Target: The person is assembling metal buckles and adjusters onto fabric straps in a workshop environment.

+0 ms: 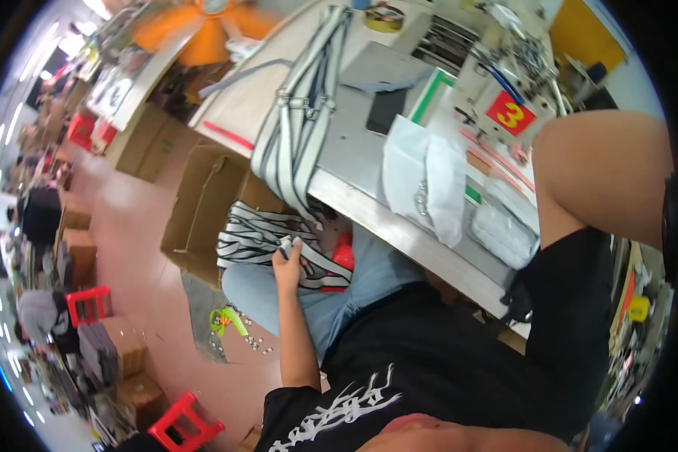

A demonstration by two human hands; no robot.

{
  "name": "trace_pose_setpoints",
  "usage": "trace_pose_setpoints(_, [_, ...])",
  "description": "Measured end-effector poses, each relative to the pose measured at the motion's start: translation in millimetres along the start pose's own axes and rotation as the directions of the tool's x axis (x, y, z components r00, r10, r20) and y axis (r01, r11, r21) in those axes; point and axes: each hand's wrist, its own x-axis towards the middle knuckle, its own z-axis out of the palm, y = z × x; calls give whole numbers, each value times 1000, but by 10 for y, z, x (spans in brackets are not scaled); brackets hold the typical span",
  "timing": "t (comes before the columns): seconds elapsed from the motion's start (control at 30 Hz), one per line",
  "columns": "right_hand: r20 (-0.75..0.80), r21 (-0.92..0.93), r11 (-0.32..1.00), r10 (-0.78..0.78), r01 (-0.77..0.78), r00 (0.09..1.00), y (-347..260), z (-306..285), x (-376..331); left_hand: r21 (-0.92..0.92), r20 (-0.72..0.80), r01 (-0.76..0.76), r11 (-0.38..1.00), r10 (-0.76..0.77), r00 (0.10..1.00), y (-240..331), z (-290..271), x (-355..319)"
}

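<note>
My left hand (287, 261) is closed on a white-and-black striped webbing strap (320, 260) above my lap. A small dark part shows at the fingers, too small to name. Beside this hand, a pile of the same striped webbing (252, 235) lies by my knee, at the cardboard box. A long bundle of striped straps with buckles (297, 124) is draped over the table's edge and hangs down. My right arm (603, 169) is raised and bent close to the camera at the right, and its hand is out of the picture.
On the sewing table (354, 143) are a phone (386, 111), white plastic bags (426, 177), a tape roll (384, 18) and a sewing machine (505, 83). An open cardboard box (196, 200) stands left of my knees. Red stools (184, 423) and an orange fan (203, 30) are farther off.
</note>
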Motion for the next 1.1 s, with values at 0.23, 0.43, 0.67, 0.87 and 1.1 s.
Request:
trace_pose_setpoints(0.23, [-49,-65,998,10,-13,999,-22,-228,-157,11,-7,40,999,-39,999,115,198,-164])
trace_pose_setpoints(0.43, [3,-45,998,-38,38,999,-37,-160,-5,26,-12,43,999,-43,999,124,144,-164])
trace_pose_setpoints(0.67, [10,8,986,-165,165,986,3,111,366,-20,-26,-30,999,30,999,56,79,102])
trace_pose_setpoints(0.87, [-180,26,870,-481,493,858,96,142,1182,164,-118,-135,977,156,981,199,130,-96])
trace_pose_setpoints(1.1, [-346,-8,610,-745,792,570,-359,151,1987,37,-106,-140,989,144,984,-43,277,-180])
